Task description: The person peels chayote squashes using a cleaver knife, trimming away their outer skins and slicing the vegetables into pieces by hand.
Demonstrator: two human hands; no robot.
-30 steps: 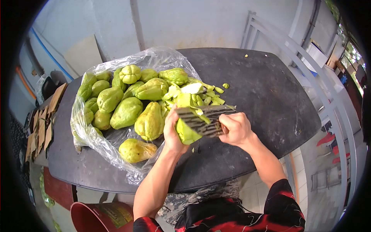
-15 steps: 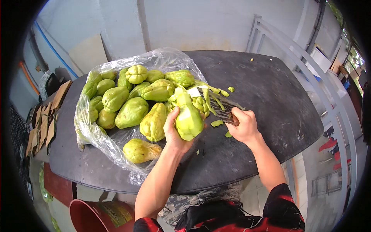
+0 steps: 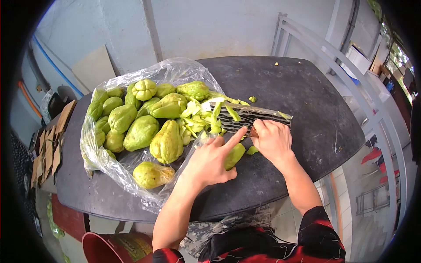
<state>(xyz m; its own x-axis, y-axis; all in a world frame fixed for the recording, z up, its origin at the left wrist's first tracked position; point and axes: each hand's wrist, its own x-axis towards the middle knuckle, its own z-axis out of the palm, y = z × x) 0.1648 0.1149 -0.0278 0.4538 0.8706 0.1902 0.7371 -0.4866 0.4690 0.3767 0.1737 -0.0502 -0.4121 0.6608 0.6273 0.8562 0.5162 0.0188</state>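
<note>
My left hand is palm down with its index finger stretched out to the brown-handled tool. A peeled green chayote shows between its index finger and thumb, partly hidden under the hand. My right hand is closed on the tool's handle; its working end is hard to make out. Around it lies a flat dark-striped piece with green peel strips on it. A pile of chayote peelings lies left of this. Several unpeeled chayotes rest on a clear plastic bag.
The dark table has a rounded edge. A small green scrap sits near its middle. Below the front edge stands a red bucket. A grey metal railing runs along the right, and cardboard pieces are stacked at left.
My left hand has turned from palm up to palm down, lowering the chayote and stretching its index finger to the tool. The tool has swung to lie flatter; my right hand stays closed on it.
</note>
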